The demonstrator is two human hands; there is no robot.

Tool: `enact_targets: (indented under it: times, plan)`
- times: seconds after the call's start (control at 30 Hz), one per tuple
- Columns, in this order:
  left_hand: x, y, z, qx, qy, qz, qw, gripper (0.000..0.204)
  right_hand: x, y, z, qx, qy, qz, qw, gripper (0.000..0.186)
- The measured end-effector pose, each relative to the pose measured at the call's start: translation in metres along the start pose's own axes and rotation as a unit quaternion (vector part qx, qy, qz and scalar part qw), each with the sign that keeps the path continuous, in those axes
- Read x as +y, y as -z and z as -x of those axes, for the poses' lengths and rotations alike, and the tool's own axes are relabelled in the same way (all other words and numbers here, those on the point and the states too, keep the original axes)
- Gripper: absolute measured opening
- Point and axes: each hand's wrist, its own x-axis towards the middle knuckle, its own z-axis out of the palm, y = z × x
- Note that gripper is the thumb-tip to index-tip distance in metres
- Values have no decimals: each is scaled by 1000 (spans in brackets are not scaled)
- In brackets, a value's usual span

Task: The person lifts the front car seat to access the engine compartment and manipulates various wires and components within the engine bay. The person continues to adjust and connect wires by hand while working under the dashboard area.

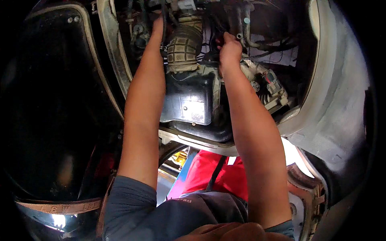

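Observation:
Both my arms reach up into a vehicle's engine bay, one on each side of a ribbed air intake hose (pixel 183 46). My left hand (pixel 158 25) is at the far left of the hose, partly behind a dark thin hose; its fingers are lost in shadow among the parts. To the right of the ribbed hose, my right hand (pixel 230 47) has its fingers curled in beside dark hoses. A bit of dark red shows at its fingertips, but what they hold is hidden. Between my forearms lies a black plastic air filter box (pixel 187 98), joined to the ribbed hose.
A metal pipe (pixel 247 30) and a grey cast part with a connector (pixel 273 86) sit right of my right hand. The body edge (pixel 189 140) crosses below the box. Curved panels (pixel 337 116) flank the bay. Red cloth (pixel 205 172) shows beneath.

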Motion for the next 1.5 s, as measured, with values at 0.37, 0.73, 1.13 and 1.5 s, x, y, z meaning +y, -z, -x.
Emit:
enact_targets:
  times: [0.37,0.73,1.13,1.5]
  plan:
    - [89,55,29,-18,262,381,886,53,-3,-3,5,-13,-17,-19,1000,26]
    - [117,80,43,-28,256,289,922,40,-4,-6,8,-10,-7,-41,999,24]
    - [138,112,60,-7,-37,-32,999,52,-3,-5,7,-3,-1,-29,1000,23]
    - [140,102,50,-22,251,262,932,42,-2,-5,5,-12,-6,-11,1000,29]
